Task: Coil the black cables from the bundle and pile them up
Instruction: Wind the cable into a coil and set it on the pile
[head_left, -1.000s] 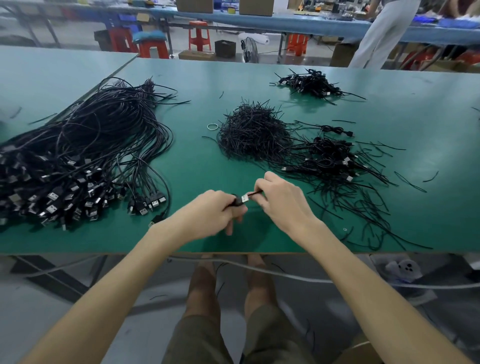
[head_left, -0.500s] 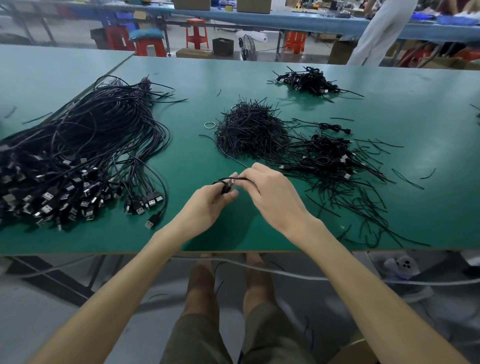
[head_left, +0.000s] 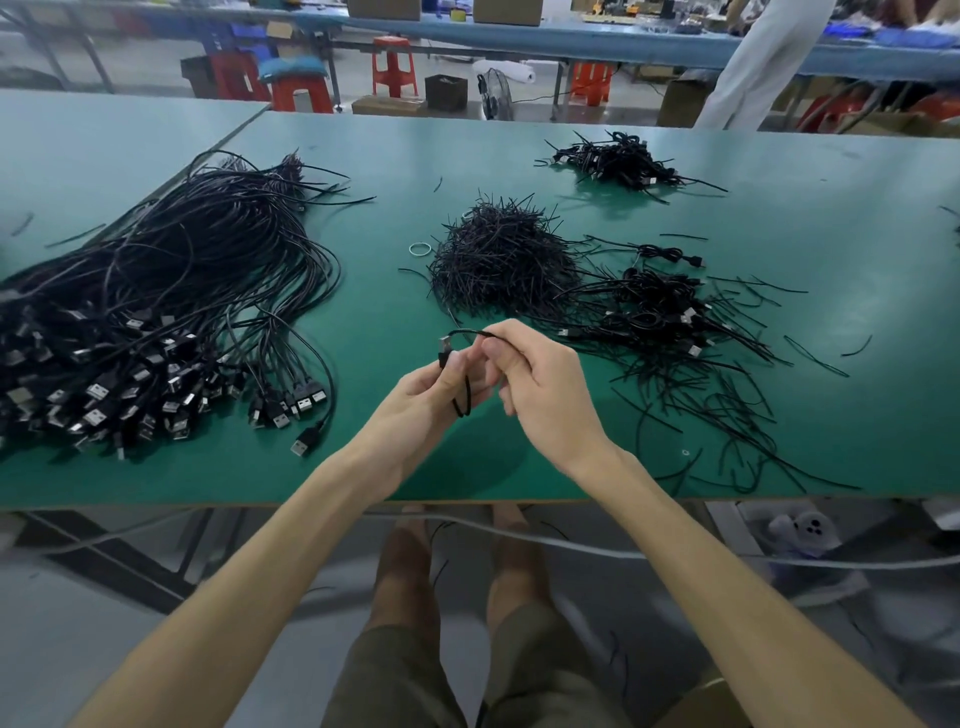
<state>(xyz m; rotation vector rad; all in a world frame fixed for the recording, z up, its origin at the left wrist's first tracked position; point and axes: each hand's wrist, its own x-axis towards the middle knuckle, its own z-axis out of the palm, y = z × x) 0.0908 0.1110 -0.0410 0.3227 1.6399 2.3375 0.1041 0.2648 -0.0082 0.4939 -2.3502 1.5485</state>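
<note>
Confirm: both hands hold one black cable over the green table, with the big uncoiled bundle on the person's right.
Not quite: the head view shows the big uncoiled bundle on the person's left. Left hand and right hand do hold one black cable over the green table.

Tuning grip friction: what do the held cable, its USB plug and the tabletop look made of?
Cable: matte black flexible plastic or rubber jacket, bends into tight loops. USB plug: silvery shell, likely metal. Tabletop: green matte mat or laminate, faint sheen; unclear which.
</note>
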